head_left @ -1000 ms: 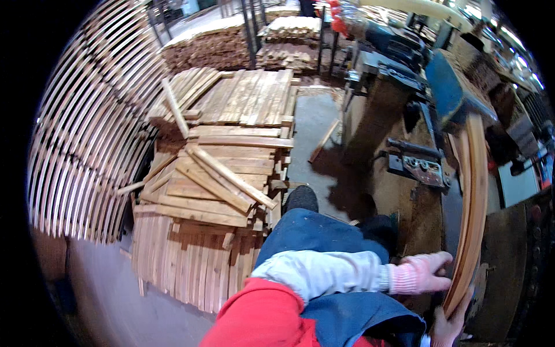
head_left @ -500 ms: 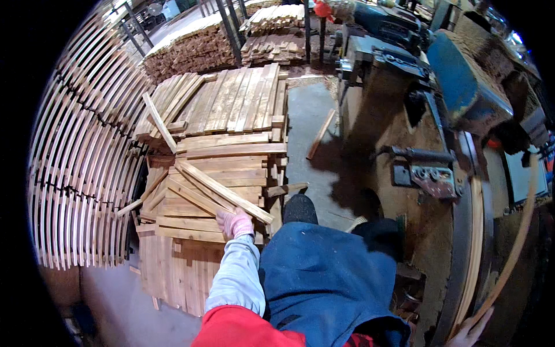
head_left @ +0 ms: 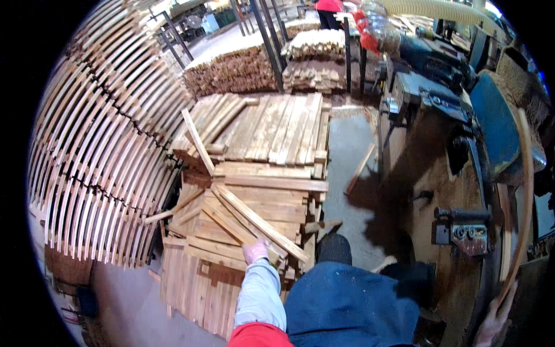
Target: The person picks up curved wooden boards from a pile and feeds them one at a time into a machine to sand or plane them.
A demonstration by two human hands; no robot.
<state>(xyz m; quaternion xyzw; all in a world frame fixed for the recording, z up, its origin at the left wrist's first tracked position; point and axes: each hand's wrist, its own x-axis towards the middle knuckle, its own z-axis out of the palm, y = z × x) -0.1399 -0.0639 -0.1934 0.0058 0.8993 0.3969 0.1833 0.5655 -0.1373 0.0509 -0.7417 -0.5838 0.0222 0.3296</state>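
My left hand (head_left: 255, 251), in a pale pink glove, is closed around the near end of a wooden slat (head_left: 226, 222). The slat lies slantwise on a stack of boards (head_left: 254, 202). Beside it a longer pale slat (head_left: 260, 222) crosses the same stack diagonally. At the lower right edge, my right hand (head_left: 492, 327) grips the lower end of a long thin wooden strip (head_left: 527, 191). This strip stands up along the machine (head_left: 445, 254) and looks bowed in the fisheye picture. The fingers of my right hand are partly cut off and dim.
A tall rack of stacked strips (head_left: 98, 168) rises at the left. Farther off are more lumber piles (head_left: 231, 72), dark upright posts (head_left: 267, 43) and a person in red (head_left: 329, 7). One loose stick (head_left: 359, 169) lies on the grey floor between stack and machine. A blue machine housing (head_left: 497, 121) stands right.
The view has swung left and up, so the stacks appear farther right and lower. My left hand stays at the slats. The strip in my right hand now stands more upright.
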